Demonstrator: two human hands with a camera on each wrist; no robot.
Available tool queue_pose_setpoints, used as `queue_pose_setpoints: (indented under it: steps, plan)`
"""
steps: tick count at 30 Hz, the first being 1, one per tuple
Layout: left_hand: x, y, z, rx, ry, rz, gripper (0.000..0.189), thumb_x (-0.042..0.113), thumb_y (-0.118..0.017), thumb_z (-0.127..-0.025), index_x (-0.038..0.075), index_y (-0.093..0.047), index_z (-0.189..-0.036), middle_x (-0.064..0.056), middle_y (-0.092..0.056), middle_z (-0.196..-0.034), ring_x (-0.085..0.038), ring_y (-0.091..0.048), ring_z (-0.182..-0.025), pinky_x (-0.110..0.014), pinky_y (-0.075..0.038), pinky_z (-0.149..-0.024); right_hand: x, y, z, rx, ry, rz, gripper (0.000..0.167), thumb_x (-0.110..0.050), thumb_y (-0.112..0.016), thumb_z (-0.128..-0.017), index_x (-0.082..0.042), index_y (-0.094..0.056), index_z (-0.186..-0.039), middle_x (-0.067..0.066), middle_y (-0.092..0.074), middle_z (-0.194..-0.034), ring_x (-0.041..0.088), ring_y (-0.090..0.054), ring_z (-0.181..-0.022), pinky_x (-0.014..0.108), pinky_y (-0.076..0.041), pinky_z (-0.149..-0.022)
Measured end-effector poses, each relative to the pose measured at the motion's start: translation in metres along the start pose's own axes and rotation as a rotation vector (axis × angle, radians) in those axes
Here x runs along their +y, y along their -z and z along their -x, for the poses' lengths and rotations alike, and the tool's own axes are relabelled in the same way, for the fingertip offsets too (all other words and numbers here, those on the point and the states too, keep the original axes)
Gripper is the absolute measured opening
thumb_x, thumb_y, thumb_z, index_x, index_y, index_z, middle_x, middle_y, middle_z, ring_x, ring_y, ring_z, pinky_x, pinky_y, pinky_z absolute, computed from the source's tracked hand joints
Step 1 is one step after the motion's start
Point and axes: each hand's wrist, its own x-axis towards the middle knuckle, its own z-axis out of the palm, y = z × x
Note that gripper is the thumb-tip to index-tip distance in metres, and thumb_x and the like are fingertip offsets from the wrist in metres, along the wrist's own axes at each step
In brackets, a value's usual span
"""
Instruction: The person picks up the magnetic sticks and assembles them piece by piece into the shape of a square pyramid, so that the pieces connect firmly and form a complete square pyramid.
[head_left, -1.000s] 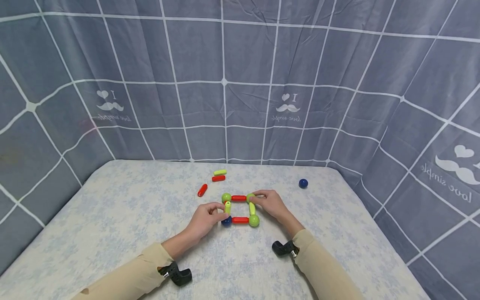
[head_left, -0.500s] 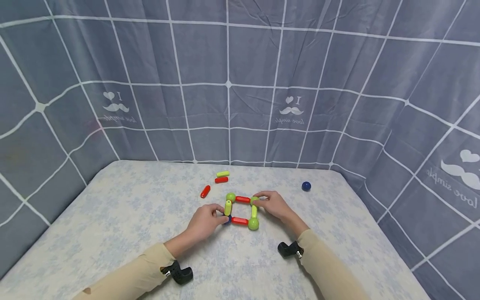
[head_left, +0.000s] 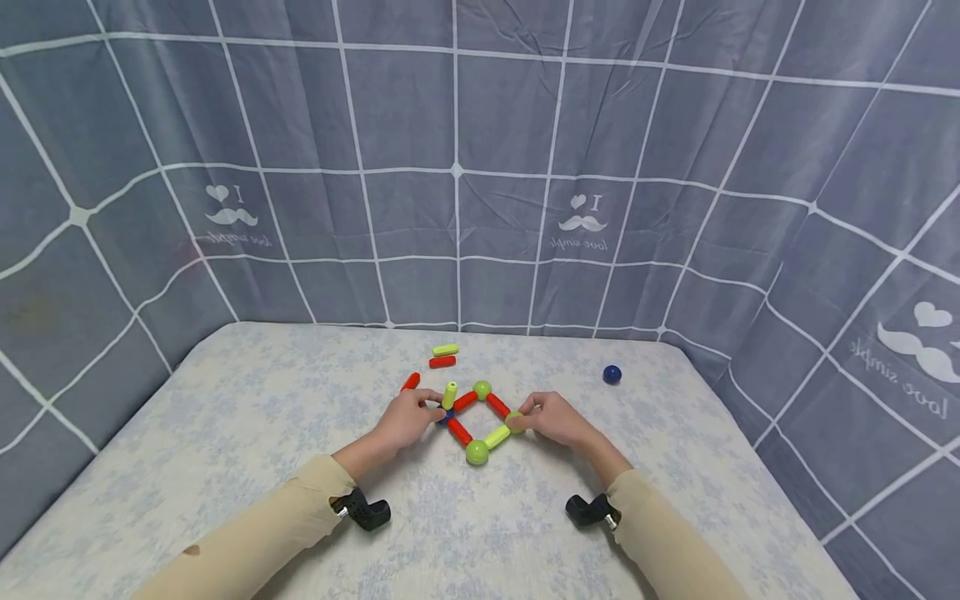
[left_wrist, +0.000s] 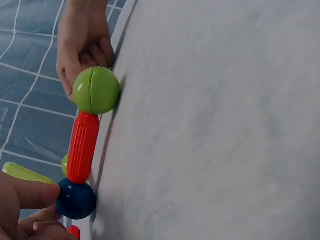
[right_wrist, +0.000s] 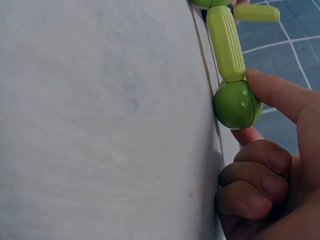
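Four-sided in outline, a frame of balls and rods lies on the table, one corner toward me. My left hand (head_left: 406,418) pinches its blue ball (left_wrist: 76,199) at the left corner. From that ball a yellow-green rod (head_left: 450,395) stands up, slightly tilted. At the right corner, my right hand (head_left: 558,419) holds a green ball (right_wrist: 237,105) between thumb and finger. Green balls form the far corner (head_left: 482,389) and near corner (head_left: 477,452). Red rods (head_left: 460,432) make three sides; a yellow-green rod (right_wrist: 226,44) makes the near right side.
Beyond the frame lie a loose yellow-green rod (head_left: 446,350) and a red rod (head_left: 442,362). Another red rod (head_left: 410,382) is partly behind my left hand. A loose blue ball (head_left: 612,374) sits at the far right. A grey grid-patterned curtain (head_left: 495,217) surrounds the table's back.
The frame has turned clockwise, seen from above, from square-on to cornerwise. My left hand has moved away from me with the blue ball; my right hand has come slightly nearer.
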Motion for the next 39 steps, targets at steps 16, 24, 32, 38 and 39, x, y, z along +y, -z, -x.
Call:
queue_pose_setpoints:
  steps: [16, 24, 32, 38, 39]
  plan:
    - [0.013, -0.005, -0.024, -0.073, 0.006, 0.086, 0.037, 0.009, -0.057, -0.098, 0.009, -0.065, -0.134, -0.002, -0.049, -0.067, -0.014, -0.038, -0.055, -0.026, -0.033, -0.052, -0.012, -0.016, 0.03, 0.022, -0.045, 0.064, 0.037, -0.043, -0.084, -0.078, -0.011, -0.064, -0.079, -0.003, -0.049, -0.066, 0.014, -0.041, -0.061, 0.027, -0.032, -0.054]
    - [0.012, -0.01, -0.03, -0.093, 0.018, 0.133, 0.038, 0.011, -0.057, -0.099, 0.011, -0.064, -0.136, 0.001, -0.041, -0.061, -0.013, -0.034, -0.05, -0.025, -0.032, -0.051, -0.017, -0.018, 0.041, 0.034, -0.03, 0.118, 0.039, -0.049, -0.08, -0.081, -0.013, -0.066, -0.076, -0.004, -0.049, -0.062, 0.013, -0.042, -0.057, 0.026, -0.031, -0.051]
    - [0.008, -0.01, -0.028, -0.083, -0.002, 0.139, 0.037, 0.015, -0.058, -0.1, 0.014, -0.064, -0.137, -0.003, -0.048, -0.072, -0.015, -0.037, -0.055, -0.026, -0.033, -0.055, -0.014, -0.009, 0.022, 0.206, 0.006, 0.017, 0.026, -0.038, -0.073, -0.091, -0.013, -0.07, -0.093, -0.003, -0.042, -0.057, 0.013, -0.038, -0.051, 0.027, -0.031, -0.049]
    - [0.005, -0.01, -0.028, -0.08, -0.023, 0.161, 0.037, 0.016, -0.058, -0.1, 0.014, -0.064, -0.137, -0.005, -0.051, -0.079, -0.015, -0.038, -0.059, -0.027, -0.034, -0.056, -0.008, -0.008, -0.004, 0.232, 0.043, -0.065, 0.034, -0.033, -0.074, -0.091, -0.012, -0.072, -0.118, -0.001, -0.043, -0.058, 0.014, -0.037, -0.052, 0.028, -0.033, -0.053]
    - [0.004, -0.01, -0.028, -0.08, -0.026, 0.161, 0.037, 0.016, -0.059, -0.1, 0.014, -0.064, -0.136, -0.005, -0.052, -0.079, -0.015, -0.039, -0.06, -0.027, -0.034, -0.057, -0.006, -0.008, -0.007, 0.224, 0.046, -0.071, 0.036, -0.033, -0.074, -0.091, -0.013, -0.072, -0.12, -0.002, -0.048, -0.062, 0.014, -0.039, -0.055, 0.029, -0.034, -0.055]
